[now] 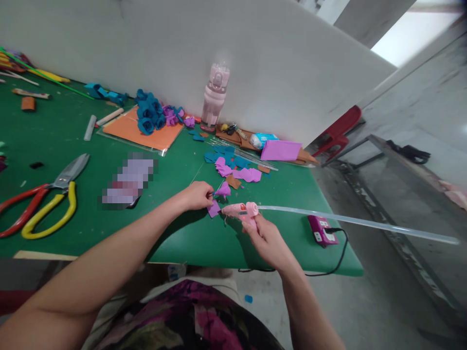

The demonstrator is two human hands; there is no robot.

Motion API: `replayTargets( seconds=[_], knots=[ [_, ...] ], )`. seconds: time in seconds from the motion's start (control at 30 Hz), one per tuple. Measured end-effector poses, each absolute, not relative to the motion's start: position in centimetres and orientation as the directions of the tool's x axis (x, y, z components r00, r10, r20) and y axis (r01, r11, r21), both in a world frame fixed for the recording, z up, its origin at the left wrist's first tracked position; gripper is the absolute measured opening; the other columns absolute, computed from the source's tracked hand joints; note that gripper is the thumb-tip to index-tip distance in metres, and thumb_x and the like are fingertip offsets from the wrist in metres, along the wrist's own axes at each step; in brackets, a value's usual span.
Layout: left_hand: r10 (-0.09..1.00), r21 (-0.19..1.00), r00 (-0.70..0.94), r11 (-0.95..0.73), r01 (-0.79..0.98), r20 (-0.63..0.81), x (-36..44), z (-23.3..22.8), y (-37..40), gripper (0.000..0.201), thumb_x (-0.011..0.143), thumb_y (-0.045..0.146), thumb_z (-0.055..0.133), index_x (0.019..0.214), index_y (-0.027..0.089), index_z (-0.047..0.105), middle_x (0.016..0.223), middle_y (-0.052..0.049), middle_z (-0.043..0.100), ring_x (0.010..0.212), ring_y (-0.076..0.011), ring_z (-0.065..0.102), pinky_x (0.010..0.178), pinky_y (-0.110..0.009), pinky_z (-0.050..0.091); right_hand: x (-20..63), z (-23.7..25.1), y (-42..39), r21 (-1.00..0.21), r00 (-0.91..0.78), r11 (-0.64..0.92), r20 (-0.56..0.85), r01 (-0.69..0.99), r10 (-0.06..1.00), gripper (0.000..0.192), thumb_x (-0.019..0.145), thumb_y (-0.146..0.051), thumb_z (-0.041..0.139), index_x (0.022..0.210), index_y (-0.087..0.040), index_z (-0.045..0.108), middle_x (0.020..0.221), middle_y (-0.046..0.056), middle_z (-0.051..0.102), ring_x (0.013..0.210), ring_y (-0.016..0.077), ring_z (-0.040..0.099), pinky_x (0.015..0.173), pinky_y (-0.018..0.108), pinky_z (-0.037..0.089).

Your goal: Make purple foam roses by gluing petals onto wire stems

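My right hand (265,237) is wrapped round a pink glue gun (239,210), its nozzle pointing left. A long clear glue stick (350,219) sticks out of the gun's back end, past the table edge. Just left of the nozzle, my left hand (199,195) pinches a small purple paper piece (213,209) close above the green table. Beside those fingertips is a purple paper flower (223,189) on a thin wire. Loose purple petals (248,174) and blue petals (224,155) lie beyond both hands.
Large shears (69,175) with red and yellow handles and a blurred phone (129,181) lie to the left. Blue paper flowers (149,114) rest on an orange sheet (142,136). A pink bottle (214,97) stands by the wall. A power socket block (321,230) sits right, its cord over the edge.
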State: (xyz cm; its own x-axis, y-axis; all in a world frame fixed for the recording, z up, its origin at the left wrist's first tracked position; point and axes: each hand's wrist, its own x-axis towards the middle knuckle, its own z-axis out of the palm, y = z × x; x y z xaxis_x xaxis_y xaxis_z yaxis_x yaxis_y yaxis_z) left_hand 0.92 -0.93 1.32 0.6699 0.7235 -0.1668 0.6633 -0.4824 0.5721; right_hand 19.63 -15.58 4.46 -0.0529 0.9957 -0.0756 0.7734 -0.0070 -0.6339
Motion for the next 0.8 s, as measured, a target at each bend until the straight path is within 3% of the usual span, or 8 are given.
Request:
replayTargets(
  seconds=[0.67,0.8],
  knots=[
    [0.719,0.586,0.67,-0.466,0.663,-0.186,0.94,1.54,-1.07,0.008,0.061,0.017,0.053,0.054,0.016,0.052,0.053,0.001,0.055,0.052,-0.0114,0.045,0.051,-0.024,0.027,19.58,4.44,-15.68,-0.638,0.027,-0.073,-0.082,0.767,0.996,0.033,0.089,-0.037,0.037,0.106,-0.015,0.054,0.084,0.008,0.064,0.076,0.0197,0.059,0.069,0.029,0.043],
    [0.725,0.606,0.664,-0.449,0.657,-0.182,0.88,1.54,-1.03,0.009,0.062,0.018,0.053,0.053,0.017,0.051,0.052,0.002,0.052,0.051,-0.011,0.043,0.051,-0.024,0.025,19.87,3.82,-15.78,-0.741,0.053,-0.141,-0.141,0.656,0.989,0.031,0.088,-0.041,0.039,0.1,-0.017,0.055,0.064,0.001,0.059,0.055,0.0143,0.053,0.054,0.025,0.042]
  ],
)
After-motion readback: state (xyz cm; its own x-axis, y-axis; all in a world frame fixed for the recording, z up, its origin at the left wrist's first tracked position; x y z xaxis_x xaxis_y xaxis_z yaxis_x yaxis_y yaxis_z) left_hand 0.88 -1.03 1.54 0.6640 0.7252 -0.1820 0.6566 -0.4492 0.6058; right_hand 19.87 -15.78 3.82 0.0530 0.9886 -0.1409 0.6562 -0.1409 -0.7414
